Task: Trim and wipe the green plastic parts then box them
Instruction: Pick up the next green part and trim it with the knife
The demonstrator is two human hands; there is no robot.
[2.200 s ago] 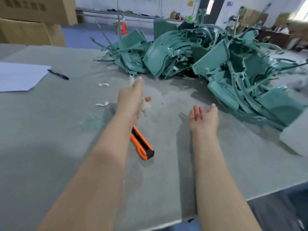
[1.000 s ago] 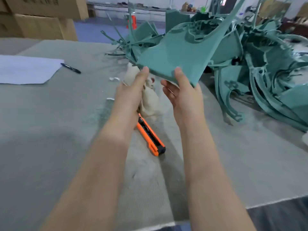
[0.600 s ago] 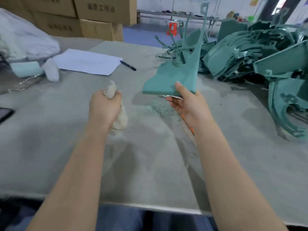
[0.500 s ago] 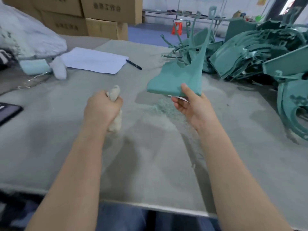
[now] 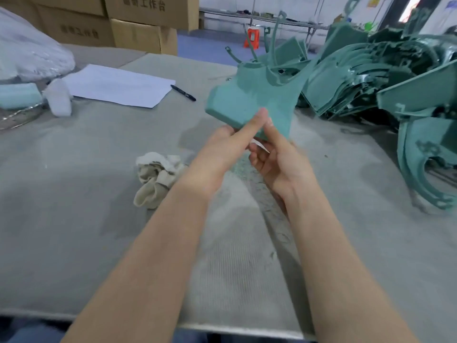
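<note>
Head view: left hand (image 5: 221,151) and right hand (image 5: 278,163) both pinch a flat green plastic part (image 5: 252,95), raised right of the crumpled beige cloth rag (image 5: 155,177). Behind the rag, closed brown cardboard boxes (image 5: 150,11) read "工作台".

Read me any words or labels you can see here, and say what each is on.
"工作台": end of the print on the upper cardboard box; the characters before it are blurred.
Print on the lower cardboard box: too blurred to read.
Wall signs: too small.
</note>
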